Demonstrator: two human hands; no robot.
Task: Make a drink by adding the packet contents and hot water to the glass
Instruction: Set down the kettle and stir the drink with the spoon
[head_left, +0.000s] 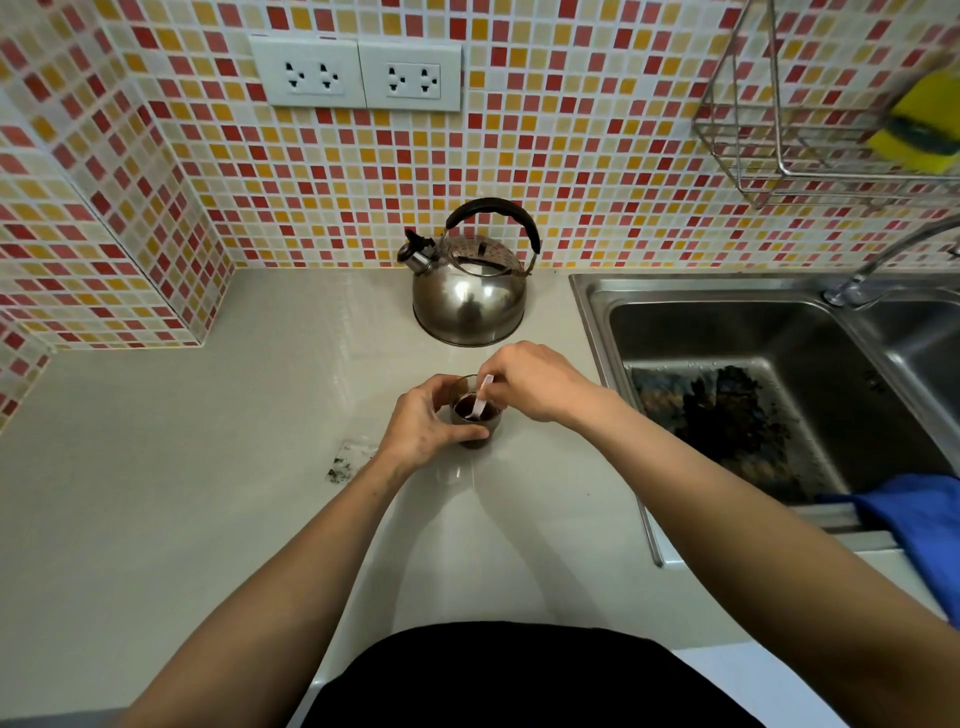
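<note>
A small glass (475, 415) holding dark brown liquid stands on the pale counter (208, 467) in front of me. My left hand (423, 423) wraps around its left side. My right hand (535, 382) is just right of the rim, fingers pinched on a thin white stirrer (480, 397) whose lower end dips into the liquid. A torn clear packet (348, 460) with dark specks lies flat on the counter, left of my left wrist. The steel kettle (470, 280) with a black handle stands behind the glass near the tiled wall.
A steel sink (753, 374) with dark residue sits to the right, a tap (883, 260) behind it. A blue cloth (919, 525) hangs over the sink's front edge. A wire rack (810, 130) with a yellow sponge is on the wall, and two sockets (358, 73) above the kettle.
</note>
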